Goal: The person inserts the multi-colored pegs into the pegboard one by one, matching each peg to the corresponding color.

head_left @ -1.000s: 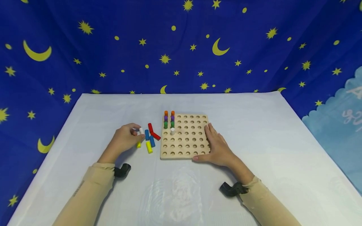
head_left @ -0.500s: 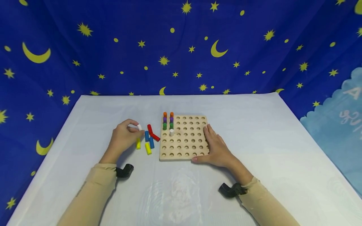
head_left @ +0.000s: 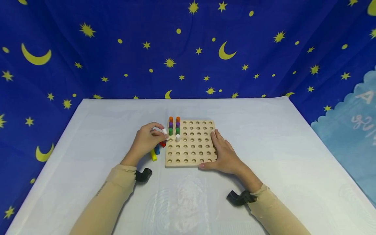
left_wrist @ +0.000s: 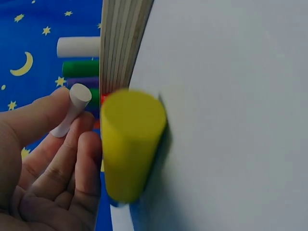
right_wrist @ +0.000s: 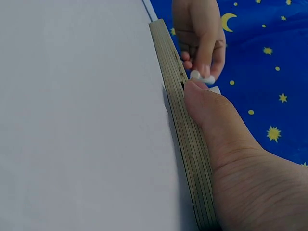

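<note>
My left hand pinches a white peg between thumb and fingertips, over the left edge of the wooden pegboard. In the head view the white peg is beside the front green peg. My right hand lies along the board's right side, its thumb at the front edge and its fingers straight. Two orange, two purple and two green pegs stand in the two left columns. Another white peg stands upright in front of the second green peg.
On the white table, left of the board, lie a yellow peg, a blue peg and a red peg, partly covered by my left hand. A blue curtain hangs behind the table.
My left hand has carried the white peg rightward from beside the loose pegs to the board's left edge, covering several loose pegs. My right hand keeps its place on the board.
</note>
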Available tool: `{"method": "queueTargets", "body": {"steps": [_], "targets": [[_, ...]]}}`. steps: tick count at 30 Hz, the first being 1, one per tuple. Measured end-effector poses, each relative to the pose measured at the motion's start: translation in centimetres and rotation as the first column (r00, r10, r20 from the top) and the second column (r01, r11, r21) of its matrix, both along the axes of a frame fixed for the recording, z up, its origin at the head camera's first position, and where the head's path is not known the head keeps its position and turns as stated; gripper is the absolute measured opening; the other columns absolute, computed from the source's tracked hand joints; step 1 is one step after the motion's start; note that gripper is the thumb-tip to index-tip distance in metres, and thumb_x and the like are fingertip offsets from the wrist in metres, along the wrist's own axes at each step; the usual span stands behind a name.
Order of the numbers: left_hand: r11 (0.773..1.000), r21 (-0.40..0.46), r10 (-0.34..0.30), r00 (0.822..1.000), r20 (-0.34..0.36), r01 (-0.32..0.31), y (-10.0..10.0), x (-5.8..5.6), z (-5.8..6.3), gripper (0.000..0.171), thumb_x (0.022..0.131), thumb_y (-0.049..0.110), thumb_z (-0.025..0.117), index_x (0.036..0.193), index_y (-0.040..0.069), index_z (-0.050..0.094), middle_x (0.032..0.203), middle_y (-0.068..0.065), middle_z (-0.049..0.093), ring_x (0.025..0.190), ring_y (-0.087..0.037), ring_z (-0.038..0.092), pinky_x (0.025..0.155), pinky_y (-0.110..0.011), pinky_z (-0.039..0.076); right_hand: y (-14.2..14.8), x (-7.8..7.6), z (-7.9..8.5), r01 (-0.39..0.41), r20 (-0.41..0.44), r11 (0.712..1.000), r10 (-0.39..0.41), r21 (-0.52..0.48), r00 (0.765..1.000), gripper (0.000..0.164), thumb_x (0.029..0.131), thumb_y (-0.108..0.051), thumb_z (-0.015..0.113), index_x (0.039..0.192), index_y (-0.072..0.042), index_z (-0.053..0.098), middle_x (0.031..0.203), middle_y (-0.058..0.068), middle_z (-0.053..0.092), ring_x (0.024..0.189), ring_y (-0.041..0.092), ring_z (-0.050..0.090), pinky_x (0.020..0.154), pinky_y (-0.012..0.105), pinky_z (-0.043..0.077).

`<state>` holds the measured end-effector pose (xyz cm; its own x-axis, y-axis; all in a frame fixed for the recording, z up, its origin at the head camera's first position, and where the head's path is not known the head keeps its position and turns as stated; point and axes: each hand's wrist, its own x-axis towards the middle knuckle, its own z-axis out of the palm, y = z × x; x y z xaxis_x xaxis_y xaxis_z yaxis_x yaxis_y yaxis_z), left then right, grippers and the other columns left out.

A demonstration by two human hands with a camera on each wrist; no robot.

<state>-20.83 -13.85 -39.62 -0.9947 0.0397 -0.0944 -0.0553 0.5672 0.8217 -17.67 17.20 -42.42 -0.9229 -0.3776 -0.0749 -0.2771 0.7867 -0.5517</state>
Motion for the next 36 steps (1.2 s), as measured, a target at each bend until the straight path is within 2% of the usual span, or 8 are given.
{"method": "queueTargets", "body": {"steps": [5, 12, 16, 24, 30, 36], "targets": [[1.000, -0.024, -0.002, 1.000, 0.007, 0.002, 0.9, -0.2, 0.1, 0.032, 0.086, 0.027, 0.079, 0.111, 0.014, 0.063, 0.094, -0.005, 0.076, 0.079, -0.018, 0.069, 0.072, -0.032, 0.052, 0.1, 0.0, -0.1, 0.000, 0.007, 1.000, 0.000, 0.005, 1.000, 0.139, 0.064, -0.074, 0.078, 0.160, -0.012, -0.002, 0.168, 0.009, -0.010, 0.156, 0.026, -0.004, 0.124, 0.052, 0.002], [0.991, -0.125, -0.061, 0.990, -0.123, 0.045, 1.8, 0.3, 0.4, 0.022, 0.084, 0.017, 0.080, 0.096, 0.010, 0.063, 0.090, -0.005, 0.074, 0.076, -0.017, 0.067, 0.070, -0.031, 0.053, 0.1, -0.2, -0.1, 0.000, 0.002, 1.000, 0.000, 0.007, 1.000, 0.139, 0.064, -0.074, 0.078, 0.160, -0.012, -0.002, 0.167, 0.007, -0.011, 0.156, 0.025, -0.004, 0.124, 0.052, 0.002], [0.984, -0.167, -0.090, 0.983, -0.158, 0.063, 2.0, 0.6, 0.4, 0.020, 0.085, 0.015, 0.079, 0.091, 0.010, 0.061, 0.086, -0.004, 0.072, 0.072, -0.016, 0.064, 0.067, -0.030, 0.051, 0.1, -0.1, 0.0, -0.002, 0.003, 1.000, 0.001, 0.005, 1.000, 0.139, 0.064, -0.073, 0.078, 0.160, -0.012, -0.002, 0.167, 0.007, -0.011, 0.156, 0.025, -0.004, 0.124, 0.052, 0.002], [0.979, -0.184, -0.118, 0.979, -0.167, 0.087, 2.3, 0.8, 0.3, 0.019, 0.087, 0.013, 0.077, 0.091, 0.011, 0.058, 0.086, -0.004, 0.068, 0.078, -0.018, 0.059, 0.067, -0.031, 0.048, -0.1, 0.0, 0.1, -0.008, -0.007, 1.000, 0.008, 0.001, 1.000, 0.139, 0.064, -0.071, 0.080, 0.160, -0.010, 0.000, 0.167, 0.009, -0.009, 0.156, 0.027, -0.003, 0.123, 0.054, 0.003], [0.974, -0.191, -0.159, 0.968, -0.194, 0.122, 2.3, 1.0, 0.1, 0.017, 0.086, 0.011, 0.077, 0.090, 0.012, 0.061, 0.090, -0.004, 0.068, 0.085, -0.019, 0.061, 0.075, -0.035, 0.051, -0.1, 0.1, 0.2, -0.009, -0.007, 1.000, 0.009, -0.006, 1.000, 0.138, 0.064, -0.071, 0.080, 0.160, -0.010, 0.001, 0.167, 0.009, -0.009, 0.156, 0.028, -0.002, 0.123, 0.054, 0.003], [0.978, -0.155, -0.163, 0.973, -0.165, 0.137, 2.2, 1.2, 0.4, 0.019, 0.085, 0.007, 0.077, 0.098, 0.011, 0.064, 0.096, -0.004, 0.067, 0.092, -0.021, 0.063, 0.083, -0.037, 0.053, 0.1, 0.0, 0.0, -0.007, -0.001, 1.000, 0.007, 0.005, 1.000, 0.139, 0.064, -0.072, 0.079, 0.160, -0.011, -0.001, 0.167, 0.009, -0.010, 0.156, 0.027, -0.003, 0.124, 0.053, 0.002]]}}
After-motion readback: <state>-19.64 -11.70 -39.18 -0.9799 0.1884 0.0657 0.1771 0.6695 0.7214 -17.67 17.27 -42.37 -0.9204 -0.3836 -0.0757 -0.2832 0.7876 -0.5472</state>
